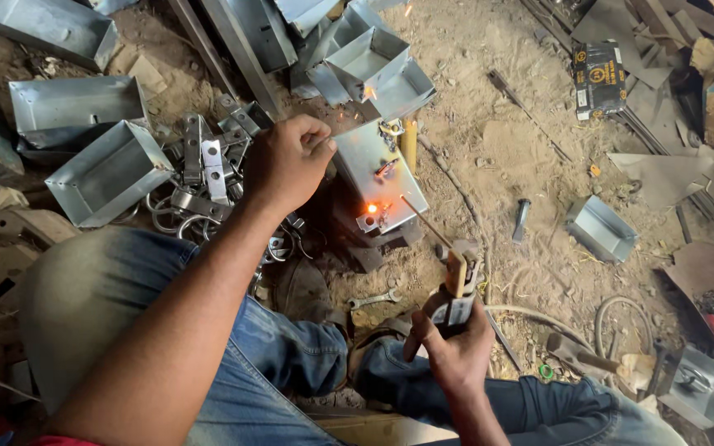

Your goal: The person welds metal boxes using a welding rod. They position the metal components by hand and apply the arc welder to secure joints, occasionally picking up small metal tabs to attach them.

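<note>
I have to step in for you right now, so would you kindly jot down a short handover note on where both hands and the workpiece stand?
Right hand: gripping the electrode holder, whose welding rod points at the glowing spot.
Left hand: closed in a fist, resting at the left edge of the flat metal plate.
Workpiece: the plate lies on the dirt floor with a small bracket at its near edge, orange-hot there.
Done: a weld spot on that bracket is glowing.
Left: I cannot tell whether the upper fitting is welded. Loose hinges and rings lie piled at the left.
</note>
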